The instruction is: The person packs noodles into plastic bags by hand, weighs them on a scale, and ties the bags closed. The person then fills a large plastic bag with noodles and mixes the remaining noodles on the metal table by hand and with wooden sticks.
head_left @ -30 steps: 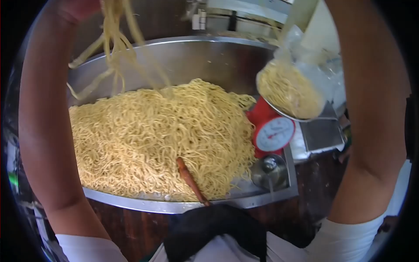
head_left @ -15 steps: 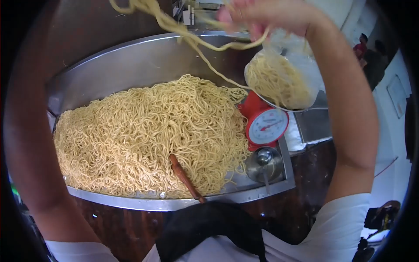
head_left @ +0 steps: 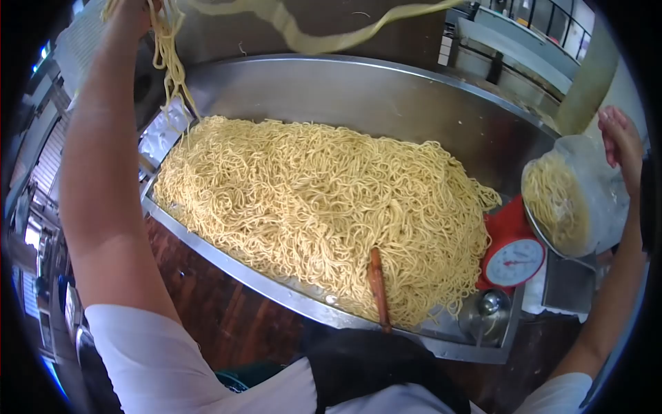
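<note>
Left hand [head_left: 135, 15], at the scene's far left and partly cut off, holds noodle strands [head_left: 169, 52] that dangle below it; how tightly its fingers curl is out of view. Right hand [head_left: 620, 138], at the far right, is loosely open with nothing seen in it, near a clear bag [head_left: 581, 181] of noodles. One long strand [head_left: 310, 43], blurred, hangs in the air across the far side. Between the hands, the noodle heap [head_left: 331, 200] fills most of a metal tray [head_left: 310, 86]. A wooden stick [head_left: 380, 290] leans into its near edge. Right of the heap stands a red scale [head_left: 507, 219], the bag resting on its pan; a small metal bowl [head_left: 476, 321] sits on the scale's near side.
</note>
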A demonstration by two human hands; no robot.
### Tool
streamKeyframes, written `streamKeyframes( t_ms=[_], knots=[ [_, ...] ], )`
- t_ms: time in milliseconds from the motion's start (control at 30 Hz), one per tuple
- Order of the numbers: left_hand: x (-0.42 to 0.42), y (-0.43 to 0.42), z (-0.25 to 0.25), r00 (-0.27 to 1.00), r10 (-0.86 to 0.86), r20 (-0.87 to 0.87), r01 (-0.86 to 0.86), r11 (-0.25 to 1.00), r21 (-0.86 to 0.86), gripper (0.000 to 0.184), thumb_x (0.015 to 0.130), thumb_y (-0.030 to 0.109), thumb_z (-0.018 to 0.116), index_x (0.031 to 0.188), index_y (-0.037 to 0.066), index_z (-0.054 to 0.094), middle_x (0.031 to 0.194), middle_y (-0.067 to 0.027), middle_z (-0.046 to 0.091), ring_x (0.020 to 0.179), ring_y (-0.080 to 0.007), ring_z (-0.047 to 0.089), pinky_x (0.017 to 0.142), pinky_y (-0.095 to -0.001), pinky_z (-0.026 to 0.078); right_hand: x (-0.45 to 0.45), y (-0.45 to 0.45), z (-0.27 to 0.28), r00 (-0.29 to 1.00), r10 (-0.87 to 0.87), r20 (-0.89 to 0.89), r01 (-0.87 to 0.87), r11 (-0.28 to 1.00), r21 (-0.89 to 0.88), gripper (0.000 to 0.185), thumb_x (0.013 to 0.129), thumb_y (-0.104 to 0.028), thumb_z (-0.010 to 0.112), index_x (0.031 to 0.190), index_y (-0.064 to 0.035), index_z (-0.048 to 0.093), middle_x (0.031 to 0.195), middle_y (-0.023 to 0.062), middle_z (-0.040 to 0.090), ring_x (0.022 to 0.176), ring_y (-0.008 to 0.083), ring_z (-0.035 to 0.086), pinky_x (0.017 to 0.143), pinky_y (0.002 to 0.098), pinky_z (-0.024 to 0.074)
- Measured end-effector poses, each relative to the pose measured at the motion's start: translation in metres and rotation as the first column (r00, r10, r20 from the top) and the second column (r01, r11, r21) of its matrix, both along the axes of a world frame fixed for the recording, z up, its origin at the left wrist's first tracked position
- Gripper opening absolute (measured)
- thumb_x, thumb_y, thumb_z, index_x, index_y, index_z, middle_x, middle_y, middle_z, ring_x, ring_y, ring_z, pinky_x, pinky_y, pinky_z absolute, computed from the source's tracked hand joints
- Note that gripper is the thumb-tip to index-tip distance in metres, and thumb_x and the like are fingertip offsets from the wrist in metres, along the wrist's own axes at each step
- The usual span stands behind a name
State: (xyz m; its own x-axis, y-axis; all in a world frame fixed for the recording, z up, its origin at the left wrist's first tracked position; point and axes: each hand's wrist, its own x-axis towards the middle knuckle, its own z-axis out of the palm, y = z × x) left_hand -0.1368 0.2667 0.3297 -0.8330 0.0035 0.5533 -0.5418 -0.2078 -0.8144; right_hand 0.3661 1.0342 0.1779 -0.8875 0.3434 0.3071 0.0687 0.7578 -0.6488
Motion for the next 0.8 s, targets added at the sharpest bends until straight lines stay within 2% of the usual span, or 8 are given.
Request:
streamKeyframes(
  t_ms=[33, 67, 133, 200, 267, 333, 567, 800],
  knots=[
    [0.048, 0.006, -0.022, 0.876, -0.457, -0.157, 0.483, 0.839, 0.251, 0.047, 0.089, 0.046, 0.057, 0.123, 0.014, 0.051, 0.121, -0.0096, 0.051, 0.109, -0.0226, 0.049, 0.099, -0.0473, 0.034, -0.001, 0.001, 0.000, 1.000, -0.001, 0.001, 0.001, 1.000, 0.004, 0.032, 0.093, -0.043, 0.060, 0.085, -0.0131, 0.054, 0.057, -0.0065, 0.041, 0.040, 0.0016, 0.036, 0.037, 0.0183, 0.0266],
    [0.085, 0.010, -0.063, 0.413, -0.824, -0.389, 0.858, 0.208, 0.471, 0.035, 0.089, 0.039, 0.059, 0.112, 0.012, 0.055, 0.106, -0.0072, 0.053, 0.095, -0.0207, 0.051, 0.085, -0.0428, 0.039, 0.000, 0.006, -0.001, 0.999, -0.040, 0.021, 0.038, 0.998, 0.058, 0.031, 0.093, -0.043, 0.060, 0.085, -0.0134, 0.054, 0.058, -0.0067, 0.043, 0.041, 0.0016, 0.038, 0.037, 0.0182, 0.0270],
    [0.098, 0.008, -0.129, 0.102, -0.915, -0.391, 0.829, -0.139, 0.541, 0.015, 0.090, 0.025, 0.063, 0.090, 0.010, 0.062, 0.076, -0.0023, 0.058, 0.066, -0.0169, 0.057, 0.058, -0.0338, 0.048, 0.013, 0.012, -0.001, 0.993, -0.118, 0.029, 0.111, 0.978, 0.177, 0.030, 0.091, -0.042, 0.063, 0.089, -0.0119, 0.058, 0.061, -0.0068, 0.045, 0.048, 0.0015, 0.041, 0.042, 0.0193, 0.0300],
    [0.115, 0.012, -0.182, 0.595, -0.317, -0.739, 0.119, -0.874, 0.471, 0.020, 0.087, 0.026, 0.065, 0.101, 0.012, 0.066, 0.090, -0.0039, 0.064, 0.082, -0.0194, 0.061, 0.071, -0.0368, 0.048, 0.023, 0.020, 0.002, 0.987, -0.159, -0.038, 0.159, 0.882, 0.444, 0.032, 0.090, -0.040, 0.063, 0.082, -0.0093, 0.060, 0.063, -0.0046, 0.049, 0.058, 0.0054, 0.046, 0.051, 0.0243, 0.0366],
    [0.104, -0.009, -0.245, 0.861, -0.246, -0.446, -0.146, -0.958, 0.247, 0.020, 0.086, 0.020, 0.061, 0.103, 0.012, 0.067, 0.091, -0.0056, 0.064, 0.083, -0.0200, 0.060, 0.077, -0.0387, 0.048, 0.039, 0.018, 0.007, 0.972, -0.229, -0.049, 0.219, 0.820, 0.529, 0.035, 0.089, -0.045, 0.062, 0.083, -0.0104, 0.059, 0.068, -0.0056, 0.050, 0.063, 0.0046, 0.046, 0.056, 0.0231, 0.0366],
    [0.074, -0.047, -0.261, 0.859, -0.508, 0.064, -0.247, -0.300, 0.921, 0.042, 0.082, 0.027, 0.065, 0.117, 0.004, 0.065, 0.098, -0.0149, 0.068, 0.088, -0.0235, 0.062, 0.077, -0.0385, 0.047, 0.051, 0.041, 0.007, 0.943, -0.315, -0.109, 0.318, 0.749, 0.582, 0.043, 0.085, -0.047, 0.066, 0.097, -0.0059, 0.065, 0.077, 0.0015, 0.063, 0.071, 0.0154, 0.059, 0.063, 0.0305, 0.0462],
    [0.099, 0.024, -0.256, 0.954, -0.207, -0.219, 0.041, -0.630, 0.775, 0.079, 0.076, 0.056, 0.068, 0.140, 0.013, 0.046, 0.146, -0.0227, 0.040, 0.130, -0.0485, 0.038, 0.090, -0.0665, 0.036, 0.084, 0.018, -0.010, 0.847, -0.486, -0.216, 0.517, 0.660, 0.545, 0.032, 0.080, -0.030, 0.071, 0.092, 0.0002, 0.070, 0.091, 0.0161, 0.070, 0.084, 0.0232, 0.067, 0.074, 0.0351, 0.0524],
    [0.127, 0.156, -0.211, 0.817, -0.525, -0.237, -0.113, -0.549, 0.828, 0.060, 0.082, 0.050, 0.063, 0.130, 0.017, 0.052, 0.115, -0.0043, 0.059, 0.086, -0.0183, 0.058, 0.063, -0.0381, 0.046, 0.083, 0.016, -0.023, 0.868, -0.369, -0.332, 0.485, 0.771, 0.413, 0.031, 0.079, -0.028, 0.071, 0.093, -0.0013, 0.071, 0.090, 0.0159, 0.070, 0.084, 0.0235, 0.067, 0.076, 0.0348, 0.0526]
  ],
)
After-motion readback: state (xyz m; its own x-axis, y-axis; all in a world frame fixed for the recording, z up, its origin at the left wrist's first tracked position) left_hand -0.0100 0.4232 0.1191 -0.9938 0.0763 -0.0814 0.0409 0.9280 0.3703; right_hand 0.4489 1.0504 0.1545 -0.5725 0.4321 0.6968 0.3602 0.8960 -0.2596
